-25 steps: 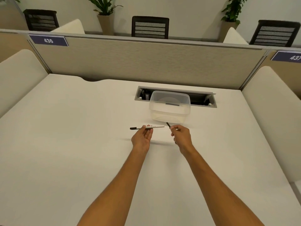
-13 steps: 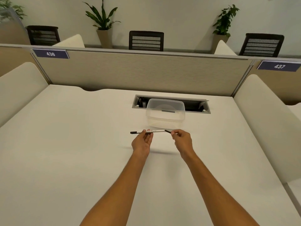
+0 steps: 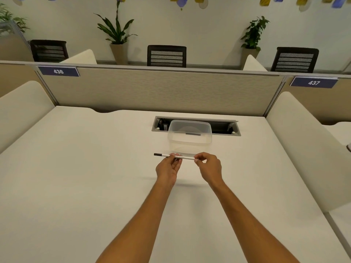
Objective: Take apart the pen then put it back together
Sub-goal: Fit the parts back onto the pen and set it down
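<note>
Where both hands meet above the white desk (image 3: 76, 168), a slim white pen (image 3: 187, 158) lies level between them, held clear of the surface. Left hand (image 3: 168, 168): palm up, fingertips (image 3: 175, 155) closed round the barrel near its middle; a black end sticks out past them to the left. Right hand (image 3: 209, 168): thumb and fingers pinched together at the pen's right end. That end is hidden behind the fingers; whether a small part is gripped there or only the barrel, cannot tell. Print on the barrel too small to read.

Just behind the pen, a clear plastic container (image 3: 190, 135), open top, standing upright on the desk. A short dark strip shows through its far wall; inside it or behind it, cannot tell. Beyond the container, a recessed cable tray (image 3: 226, 128) in the desk, its contents dark and unclear.

Both forearms are cut off by the lower frame edge. Partition (image 3: 152, 92) at the back carries number plates 436 (image 3: 58, 71) and 437 (image 3: 313, 82).
</note>
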